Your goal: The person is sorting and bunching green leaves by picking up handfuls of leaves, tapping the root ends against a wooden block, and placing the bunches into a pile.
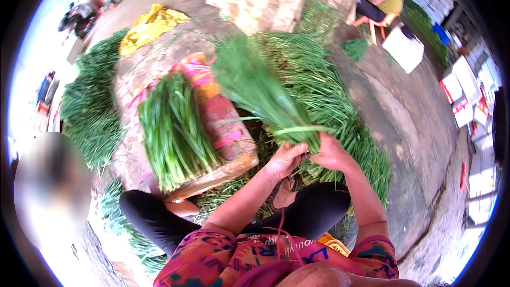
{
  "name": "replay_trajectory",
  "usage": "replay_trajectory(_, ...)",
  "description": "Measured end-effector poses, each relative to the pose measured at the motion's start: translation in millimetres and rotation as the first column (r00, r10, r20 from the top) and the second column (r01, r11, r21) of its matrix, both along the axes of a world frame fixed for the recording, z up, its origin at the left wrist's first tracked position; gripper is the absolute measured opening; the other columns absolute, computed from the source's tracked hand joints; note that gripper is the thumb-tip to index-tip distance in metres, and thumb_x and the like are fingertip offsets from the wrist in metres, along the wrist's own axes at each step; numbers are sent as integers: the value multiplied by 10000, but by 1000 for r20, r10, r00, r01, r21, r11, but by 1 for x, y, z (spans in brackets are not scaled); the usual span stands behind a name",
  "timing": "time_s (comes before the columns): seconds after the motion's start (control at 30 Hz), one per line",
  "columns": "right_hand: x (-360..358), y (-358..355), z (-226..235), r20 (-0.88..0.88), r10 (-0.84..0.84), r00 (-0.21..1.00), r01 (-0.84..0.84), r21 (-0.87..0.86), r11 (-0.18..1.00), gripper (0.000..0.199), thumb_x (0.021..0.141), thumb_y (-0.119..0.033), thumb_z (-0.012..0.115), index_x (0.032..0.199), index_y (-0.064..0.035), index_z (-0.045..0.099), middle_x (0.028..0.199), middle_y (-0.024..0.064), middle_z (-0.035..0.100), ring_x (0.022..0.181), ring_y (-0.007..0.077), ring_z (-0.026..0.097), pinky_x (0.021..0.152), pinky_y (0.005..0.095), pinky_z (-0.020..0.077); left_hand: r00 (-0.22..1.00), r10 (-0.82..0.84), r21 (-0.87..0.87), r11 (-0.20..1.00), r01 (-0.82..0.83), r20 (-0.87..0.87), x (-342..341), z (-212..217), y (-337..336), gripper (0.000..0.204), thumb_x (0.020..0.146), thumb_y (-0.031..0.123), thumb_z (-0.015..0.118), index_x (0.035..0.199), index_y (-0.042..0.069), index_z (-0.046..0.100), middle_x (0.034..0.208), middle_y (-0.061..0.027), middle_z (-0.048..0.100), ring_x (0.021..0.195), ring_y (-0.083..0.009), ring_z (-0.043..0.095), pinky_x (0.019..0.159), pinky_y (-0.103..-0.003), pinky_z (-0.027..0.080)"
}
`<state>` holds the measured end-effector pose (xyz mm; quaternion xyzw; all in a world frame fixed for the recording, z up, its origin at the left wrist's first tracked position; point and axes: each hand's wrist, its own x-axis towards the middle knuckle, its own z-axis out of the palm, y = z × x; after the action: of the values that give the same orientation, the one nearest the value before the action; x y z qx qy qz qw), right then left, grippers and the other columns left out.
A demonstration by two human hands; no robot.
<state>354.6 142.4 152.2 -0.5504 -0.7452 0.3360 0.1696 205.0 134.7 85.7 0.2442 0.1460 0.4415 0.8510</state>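
Observation:
My left hand (287, 159) and my right hand (330, 153) meet in front of my lap, both closed around the lower end of a bunch of chives (260, 87). The bunch slants up and to the left, its leafy tips blurred by motion. A few bent stalks cross it just above my fingers. To the left of my hands, several bunches of chives (172, 127) lie side by side on a low wooden board (239, 146) partly covered in pink and orange material. Under and right of the held bunch spreads a large heap of loose chives (324, 85).
More greens (93, 95) lie on the floor at the left, near a yellow sack (151, 26). Large pale boards (255, 0) stand at the back. A person (385, 0) sits on a chair at the far right, near a white box (404, 49). White boxes (465, 93) line the right side.

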Motion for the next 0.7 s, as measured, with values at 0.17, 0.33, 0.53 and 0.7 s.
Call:
replay_trajectory(0.17, -81, 1, 23, 361, 248, 899, -194, -182, 964, 778, 632, -64, 587, 1307, 1, 207, 1112, 253, 489, 1043, 355, 484, 879, 376, 402, 897, 439, -303, 863, -404, 56, -49, -5, -17, 499, 745, 321, 662, 1138, 86, 462, 1081, -54, 534, 1013, -209, 496, 904, -373, 390)
replay_trajectory(0.33, -105, -29, 35, 348, 333, 876, -295, -158, 942, 833, 633, -52, 588, 1337, -14, 143, 1159, 250, 459, 1074, 353, 457, 920, 365, 374, 838, 427, -477, 846, -238, 341, -116, -17, -15, 600, 757, 455, 585, 1130, -1, 465, 1104, -158, 531, 1015, -297, 509, 935, -432, 372)
replay_trajectory(0.53, -130, -28, 10, -229, 458, 859, -468, 12, 884, 1053, 608, -294, 763, 1348, -60, 51, 1278, 213, 339, 1173, 312, 373, 969, 381, 336, 831, 541, -15, 837, -547, -129, -155, 26, -5, 464, 738, 193, 654, 1116, -4, 471, 1033, -178, 556, 930, -275, 561, 816, -423, 469)
replay_trajectory(0.7, -179, 14, 13, -592, 326, 737, -332, 103, 938, 1073, 605, -467, 738, 1350, -48, 89, 1322, 185, 292, 1228, 276, 295, 1010, 370, 267, 704, 669, 464, 716, -522, -241, -180, 69, 13, 396, 645, 41, 718, 1010, 17, 567, 915, -74, 616, 824, -174, 589, 763, -313, 486)
